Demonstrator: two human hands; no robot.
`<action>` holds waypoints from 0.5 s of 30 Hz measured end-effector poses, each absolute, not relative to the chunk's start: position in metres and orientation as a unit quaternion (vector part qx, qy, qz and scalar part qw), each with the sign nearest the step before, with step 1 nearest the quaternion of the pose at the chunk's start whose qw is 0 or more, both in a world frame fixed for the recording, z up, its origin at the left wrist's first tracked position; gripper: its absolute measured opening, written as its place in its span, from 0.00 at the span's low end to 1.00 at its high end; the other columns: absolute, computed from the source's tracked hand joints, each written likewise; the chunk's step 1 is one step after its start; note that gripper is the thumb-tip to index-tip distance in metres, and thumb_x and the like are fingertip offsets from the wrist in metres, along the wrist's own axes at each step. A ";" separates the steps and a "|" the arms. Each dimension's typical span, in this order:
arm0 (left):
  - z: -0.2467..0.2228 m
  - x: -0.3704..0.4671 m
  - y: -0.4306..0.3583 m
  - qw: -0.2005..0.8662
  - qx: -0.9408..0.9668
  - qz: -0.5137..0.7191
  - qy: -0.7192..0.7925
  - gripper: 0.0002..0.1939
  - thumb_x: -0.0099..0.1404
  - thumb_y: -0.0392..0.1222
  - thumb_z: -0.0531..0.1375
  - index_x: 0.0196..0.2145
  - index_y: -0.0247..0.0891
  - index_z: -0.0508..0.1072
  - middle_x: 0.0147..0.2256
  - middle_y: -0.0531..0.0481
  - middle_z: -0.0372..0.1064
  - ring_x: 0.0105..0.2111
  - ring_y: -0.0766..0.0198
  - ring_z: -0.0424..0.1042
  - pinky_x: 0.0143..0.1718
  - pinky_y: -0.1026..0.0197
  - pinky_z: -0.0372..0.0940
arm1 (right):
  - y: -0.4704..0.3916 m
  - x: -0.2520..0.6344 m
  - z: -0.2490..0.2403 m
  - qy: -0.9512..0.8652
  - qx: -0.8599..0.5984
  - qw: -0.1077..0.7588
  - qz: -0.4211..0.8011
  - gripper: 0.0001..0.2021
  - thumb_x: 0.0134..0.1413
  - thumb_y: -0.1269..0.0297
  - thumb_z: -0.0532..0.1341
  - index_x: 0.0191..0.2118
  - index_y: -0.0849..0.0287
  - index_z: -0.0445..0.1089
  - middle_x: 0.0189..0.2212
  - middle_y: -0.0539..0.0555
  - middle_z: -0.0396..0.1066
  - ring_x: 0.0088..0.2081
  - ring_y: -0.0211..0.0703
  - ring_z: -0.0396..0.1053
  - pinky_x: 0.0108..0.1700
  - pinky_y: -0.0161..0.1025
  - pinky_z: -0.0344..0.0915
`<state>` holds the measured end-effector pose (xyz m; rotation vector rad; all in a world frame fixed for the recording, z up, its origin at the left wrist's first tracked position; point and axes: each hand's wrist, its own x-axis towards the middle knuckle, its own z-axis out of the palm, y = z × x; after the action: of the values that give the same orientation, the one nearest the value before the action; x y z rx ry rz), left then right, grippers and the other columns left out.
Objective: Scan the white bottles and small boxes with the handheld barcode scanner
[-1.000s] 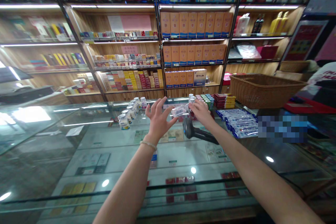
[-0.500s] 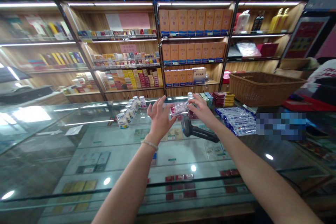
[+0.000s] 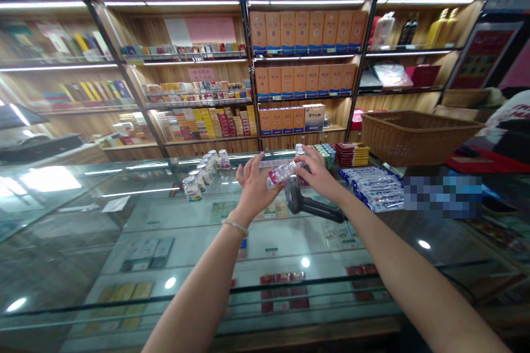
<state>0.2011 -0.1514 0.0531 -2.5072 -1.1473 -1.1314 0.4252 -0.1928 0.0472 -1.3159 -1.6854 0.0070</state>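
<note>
Over the glass counter, a small clear plastic bottle with a pink-and-white label lies tilted between both hands. My right hand grips its right end with thumb and fingertips. At the bottle's left end, my left hand has its thumb along the underside; its other fingers stretch upward. Just below the bottle, a black barcode scanner rests on the counter. Several similar small bottles stand in a slanting row to the left. Another bottle is partly hidden behind my right hand.
Blue-and-white packets lie right of my right hand. Stacked red-and-yellow packs and a wicker basket stand behind them. Small green and blue containers are beside the stack. Stocked shelves line the wall.
The bottle has tilted further, its right end now higher. My left thumb has shifted right along its underside, and more of the bottle shows near my right hand.
</note>
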 end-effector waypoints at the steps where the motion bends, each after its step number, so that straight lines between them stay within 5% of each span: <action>1: 0.053 0.201 -0.152 0.079 -0.839 -0.379 -0.383 0.15 0.61 0.52 0.68 0.43 0.44 0.79 0.70 0.40 0.55 0.68 0.40 0.54 0.69 0.32 0.41 | -0.193 0.426 0.047 -0.691 -0.539 0.481 0.002 0.25 0.65 0.39 0.54 0.51 0.52 0.74 0.70 0.61 0.56 0.73 0.56 0.45 0.74 0.61 0.39; 15: 0.051 0.210 -0.162 0.092 -0.812 -0.424 -0.391 0.14 0.56 0.48 0.71 0.38 0.42 0.75 0.69 0.41 0.60 0.70 0.41 0.53 0.70 0.35 0.40 | -0.195 0.418 0.046 -0.653 -0.570 0.498 -0.024 0.21 0.68 0.45 0.53 0.57 0.44 0.75 0.68 0.56 0.58 0.71 0.54 0.50 0.72 0.61 0.46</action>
<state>0.2104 -0.1616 0.0513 -2.4106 -1.1607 -1.2583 0.4183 -0.1946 0.0457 -1.3802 -1.5818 -0.0573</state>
